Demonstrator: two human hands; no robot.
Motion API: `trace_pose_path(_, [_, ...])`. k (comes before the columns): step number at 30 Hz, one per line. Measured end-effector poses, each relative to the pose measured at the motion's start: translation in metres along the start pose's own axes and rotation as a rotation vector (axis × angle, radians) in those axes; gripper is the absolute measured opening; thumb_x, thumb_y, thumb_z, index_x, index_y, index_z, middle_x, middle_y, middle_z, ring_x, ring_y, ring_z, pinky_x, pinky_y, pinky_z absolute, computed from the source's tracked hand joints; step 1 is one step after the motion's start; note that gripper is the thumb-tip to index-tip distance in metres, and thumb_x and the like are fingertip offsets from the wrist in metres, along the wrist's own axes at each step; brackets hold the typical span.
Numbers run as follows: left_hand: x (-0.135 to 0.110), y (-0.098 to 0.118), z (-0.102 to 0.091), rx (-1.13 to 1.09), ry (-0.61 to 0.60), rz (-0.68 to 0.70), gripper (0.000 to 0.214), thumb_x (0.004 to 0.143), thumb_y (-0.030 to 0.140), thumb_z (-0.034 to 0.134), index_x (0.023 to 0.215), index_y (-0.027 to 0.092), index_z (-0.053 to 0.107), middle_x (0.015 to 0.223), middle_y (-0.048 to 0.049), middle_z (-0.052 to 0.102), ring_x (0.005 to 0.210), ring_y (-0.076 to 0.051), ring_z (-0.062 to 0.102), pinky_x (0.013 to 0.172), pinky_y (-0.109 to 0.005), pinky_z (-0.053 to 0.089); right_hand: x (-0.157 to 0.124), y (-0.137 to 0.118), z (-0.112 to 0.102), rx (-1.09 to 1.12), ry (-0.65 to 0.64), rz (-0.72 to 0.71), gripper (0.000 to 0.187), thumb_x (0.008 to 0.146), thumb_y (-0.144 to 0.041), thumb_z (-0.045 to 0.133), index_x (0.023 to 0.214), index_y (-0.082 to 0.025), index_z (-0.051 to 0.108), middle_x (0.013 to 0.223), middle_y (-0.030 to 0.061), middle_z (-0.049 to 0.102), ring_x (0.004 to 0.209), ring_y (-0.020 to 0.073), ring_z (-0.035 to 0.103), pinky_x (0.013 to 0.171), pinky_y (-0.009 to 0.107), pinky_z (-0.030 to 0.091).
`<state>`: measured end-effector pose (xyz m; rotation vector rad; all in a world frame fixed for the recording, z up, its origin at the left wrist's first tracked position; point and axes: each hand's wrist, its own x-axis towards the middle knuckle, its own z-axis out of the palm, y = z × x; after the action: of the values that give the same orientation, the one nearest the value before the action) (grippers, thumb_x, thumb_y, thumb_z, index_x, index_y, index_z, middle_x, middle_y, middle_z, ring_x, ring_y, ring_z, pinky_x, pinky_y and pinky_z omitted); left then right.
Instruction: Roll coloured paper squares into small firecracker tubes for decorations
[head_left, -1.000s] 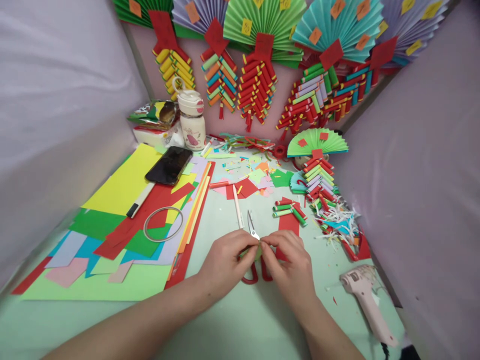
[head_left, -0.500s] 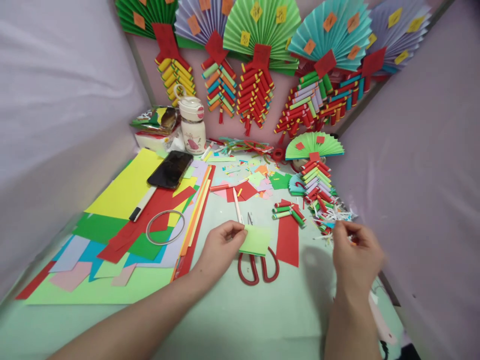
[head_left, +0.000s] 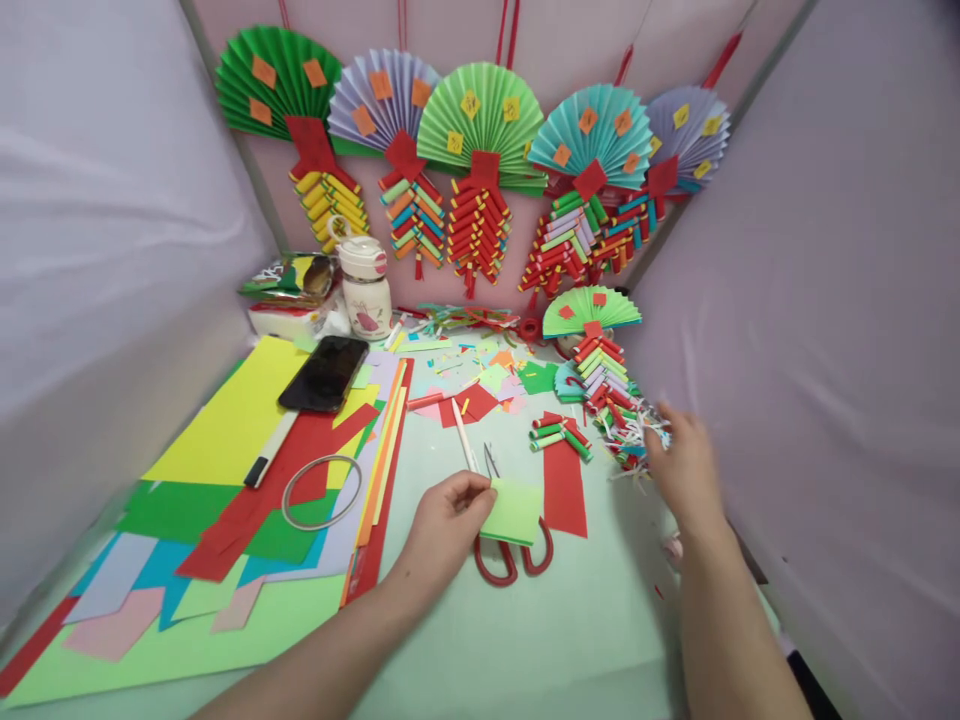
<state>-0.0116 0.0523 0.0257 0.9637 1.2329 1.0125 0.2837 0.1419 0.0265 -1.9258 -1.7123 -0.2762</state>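
Note:
My left hand (head_left: 450,525) pinches a small stack of light green paper squares (head_left: 514,508) by its left edge, thumb on top. The red-handled scissors (head_left: 495,568) lie under the paper, their handles sticking out below it. On the right, my right hand (head_left: 684,465) reaches to a pile of shredded white strips (head_left: 637,432), its thumb and forefinger apart; the other fingers are partly hidden. A red paper strip (head_left: 564,495) lies between the hands, with several rolled red and green paper tubes (head_left: 561,434) at its top end. A white pen (head_left: 464,436) rests beyond my left hand.
On the left, coloured paper sheets (head_left: 225,420) lie under a phone (head_left: 324,374), a cutter knife (head_left: 271,450) and a metal ring (head_left: 322,492). A white bottle (head_left: 365,290) stands behind. Paper fans (head_left: 480,120) hang on the back wall; a smaller fan (head_left: 592,311) stands at right.
The view has tilted up, showing more of the wall. My right hand has moved forward to the white strips, its fingers spreading from a pinch. My left hand still holds the green paper.

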Motion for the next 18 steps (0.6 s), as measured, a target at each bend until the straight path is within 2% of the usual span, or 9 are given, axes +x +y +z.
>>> trace_pose_path(3, [-0.001, -0.001, 0.001, 0.002, -0.014, 0.0, 0.018, 0.075, 0.034, 0.059, 0.077, 0.016, 0.061, 0.075, -0.0024, 0.065, 0.072, -0.016, 0.06, 0.066, -0.024, 0.047, 0.009, -0.053, 0.007, 0.066, -0.22, -0.327, 0.037, 0.087, -0.023, 0.039, 0.114, -0.016, 0.061, 0.116, 0.0114, 0.062, 0.108, 0.0242, 0.055, 0.096, 0.036, 0.039])
trace_pose_path(6, [-0.002, -0.003, 0.002, 0.001, -0.013, 0.01, 0.017, 0.074, 0.033, 0.06, 0.075, 0.016, 0.06, 0.072, -0.0008, 0.063, 0.069, -0.015, 0.058, 0.063, -0.023, 0.045, 0.014, -0.103, 0.024, 0.03, -0.436, -0.506, 0.039, 0.089, -0.02, 0.036, 0.123, -0.015, 0.054, 0.129, 0.0122, 0.055, 0.119, 0.0236, 0.048, 0.1, 0.034, 0.034])
trace_pose_path(7, [-0.001, -0.004, 0.001, 0.0, -0.014, 0.014, 0.017, 0.073, 0.033, 0.061, 0.075, 0.016, 0.061, 0.071, -0.0005, 0.062, 0.068, -0.014, 0.058, 0.062, -0.022, 0.045, 0.016, -0.116, 0.032, 0.015, -0.511, -0.523, 0.04, 0.09, -0.019, 0.034, 0.126, -0.015, 0.051, 0.132, 0.0126, 0.052, 0.122, 0.023, 0.046, 0.1, 0.034, 0.033])
trace_pose_path(11, [0.001, -0.004, -0.001, 0.007, -0.029, 0.027, 0.018, 0.073, 0.034, 0.061, 0.074, 0.016, 0.061, 0.07, -0.0007, 0.062, 0.067, -0.014, 0.057, 0.062, -0.022, 0.044, 0.019, -0.148, 0.065, 0.001, -0.564, -0.496, 0.04, 0.09, -0.015, 0.033, 0.127, -0.012, 0.047, 0.125, 0.0174, 0.056, 0.114, 0.0244, 0.052, 0.094, 0.036, 0.036])
trace_pose_path(14, [0.0, -0.003, -0.001, 0.012, -0.042, 0.022, 0.02, 0.073, 0.035, 0.06, 0.076, 0.015, 0.061, 0.071, -0.001, 0.062, 0.067, -0.014, 0.057, 0.063, -0.023, 0.045, 0.019, -0.16, 0.081, 0.013, -0.585, -0.507, 0.04, 0.089, -0.013, 0.033, 0.127, -0.012, 0.047, 0.12, 0.0157, 0.06, 0.109, 0.0225, 0.056, 0.091, 0.033, 0.038])
trace_pose_path(18, [-0.001, -0.002, 0.001, 0.019, -0.047, 0.006, 0.02, 0.074, 0.035, 0.06, 0.075, 0.015, 0.06, 0.07, -0.001, 0.061, 0.066, -0.014, 0.057, 0.062, -0.023, 0.044, 0.021, -0.162, 0.088, 0.032, -0.583, -0.542, 0.046, 0.088, -0.013, 0.033, 0.133, -0.016, 0.041, 0.129, 0.0113, 0.056, 0.114, 0.0184, 0.053, 0.093, 0.028, 0.037])
